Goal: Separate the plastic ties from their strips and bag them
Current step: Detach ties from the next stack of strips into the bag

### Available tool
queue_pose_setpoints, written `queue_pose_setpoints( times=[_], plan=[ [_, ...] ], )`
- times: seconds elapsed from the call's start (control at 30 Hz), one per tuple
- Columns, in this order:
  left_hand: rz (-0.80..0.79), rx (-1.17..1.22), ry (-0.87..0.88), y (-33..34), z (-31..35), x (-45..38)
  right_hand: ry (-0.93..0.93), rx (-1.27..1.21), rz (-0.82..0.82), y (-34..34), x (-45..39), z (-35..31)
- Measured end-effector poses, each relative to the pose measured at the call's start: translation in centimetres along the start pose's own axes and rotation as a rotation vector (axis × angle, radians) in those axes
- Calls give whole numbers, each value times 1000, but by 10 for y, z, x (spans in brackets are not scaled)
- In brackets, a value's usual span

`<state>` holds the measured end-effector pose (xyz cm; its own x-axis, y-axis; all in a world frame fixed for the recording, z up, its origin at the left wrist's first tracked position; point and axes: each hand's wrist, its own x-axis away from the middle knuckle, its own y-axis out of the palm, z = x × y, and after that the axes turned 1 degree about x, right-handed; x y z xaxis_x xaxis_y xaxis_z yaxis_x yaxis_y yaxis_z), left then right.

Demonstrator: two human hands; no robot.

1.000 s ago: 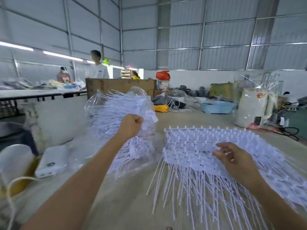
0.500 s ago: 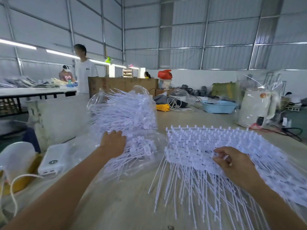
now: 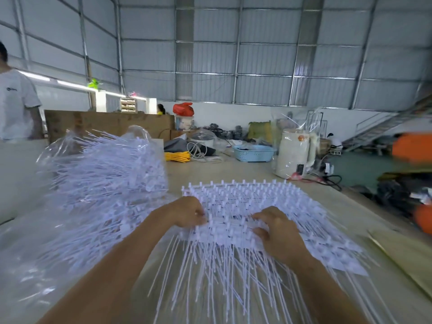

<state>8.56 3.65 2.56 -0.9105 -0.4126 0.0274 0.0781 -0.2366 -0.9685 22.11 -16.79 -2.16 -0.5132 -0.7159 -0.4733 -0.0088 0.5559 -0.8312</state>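
Observation:
A fanned stack of white plastic tie strips (image 3: 252, 197) lies on the table in front of me, the long tie tails pointing toward me. My left hand (image 3: 187, 212) grips the left end of one strip with curled fingers. My right hand (image 3: 278, 228) grips the same strip farther right, fingers curled over its heads. To the left stands a clear plastic bag (image 3: 98, 174) stuffed with loose white ties, its mouth open at the top.
The beige table (image 3: 233, 171) runs back to a blue basket (image 3: 253, 153), yellow ties (image 3: 177, 156), cables and a cream appliance (image 3: 295, 157) in plastic wrap. A person in a white shirt (image 3: 16, 101) stands at far left. Orange objects sit at right.
My left hand left the bag and moved right onto the tie strips, gripping one. My right hand shifted slightly along the strip. The view swung right and blurred.

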Motion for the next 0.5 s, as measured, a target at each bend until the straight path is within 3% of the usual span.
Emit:
queue_pose_setpoints(
  times=[0.23, 0.5],
  plan=[
    [32, -6, -115, 2, -2, -6, 102, 84, -83, 1, -1, 5],
    [350, 68, -130, -6, 6, -1, 118, -6, 42, 1, 0, 1]
  ],
)
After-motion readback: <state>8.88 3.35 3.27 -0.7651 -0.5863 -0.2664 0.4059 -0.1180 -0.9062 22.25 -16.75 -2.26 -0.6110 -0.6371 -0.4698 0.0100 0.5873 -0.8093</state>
